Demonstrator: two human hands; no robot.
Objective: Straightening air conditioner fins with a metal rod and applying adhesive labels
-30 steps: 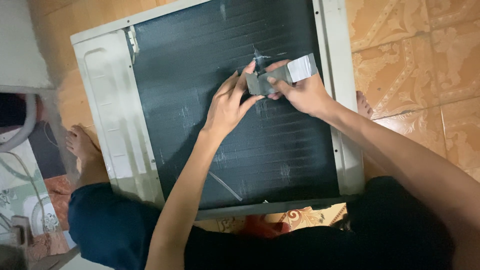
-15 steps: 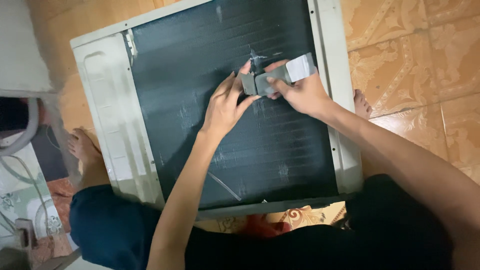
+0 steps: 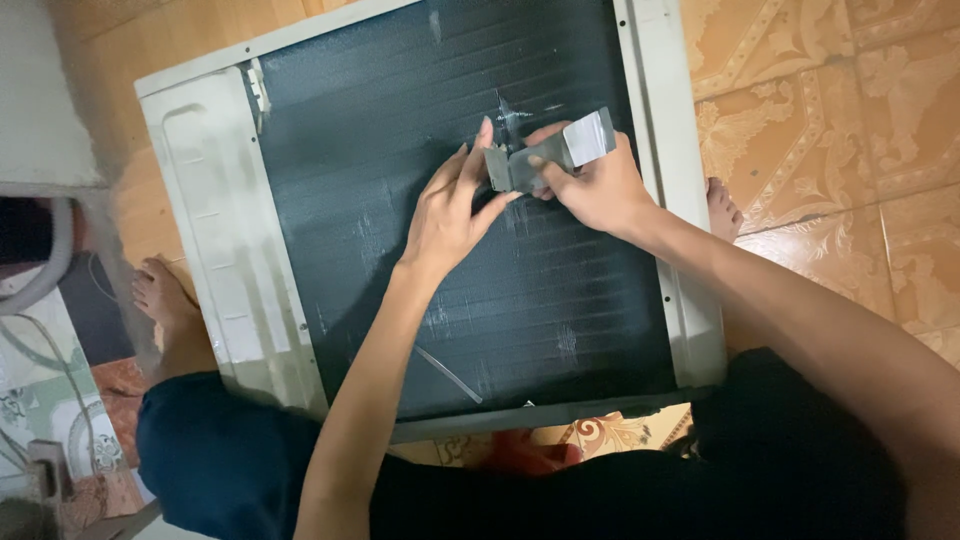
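Fingers (image 3: 560,170) of right hand (image 3: 600,190) grip a grey fin comb (image 3: 550,155); left hand (image 3: 450,215) pinches its end over dark condenser fins (image 3: 400,150).

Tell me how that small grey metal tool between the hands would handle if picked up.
The grey tool looks like thin flat metal, so probably stiff and light. Its smooth sheen suggests it may be slippery; both the left hand and right hand pinch it.

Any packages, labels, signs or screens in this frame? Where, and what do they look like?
None that can be made out.
Nearest thing: small flat grey metal tool, rectangular, unmarked as far as shows, held by both hands, left hand and right hand, over the dark finned coil panel in a white casing.
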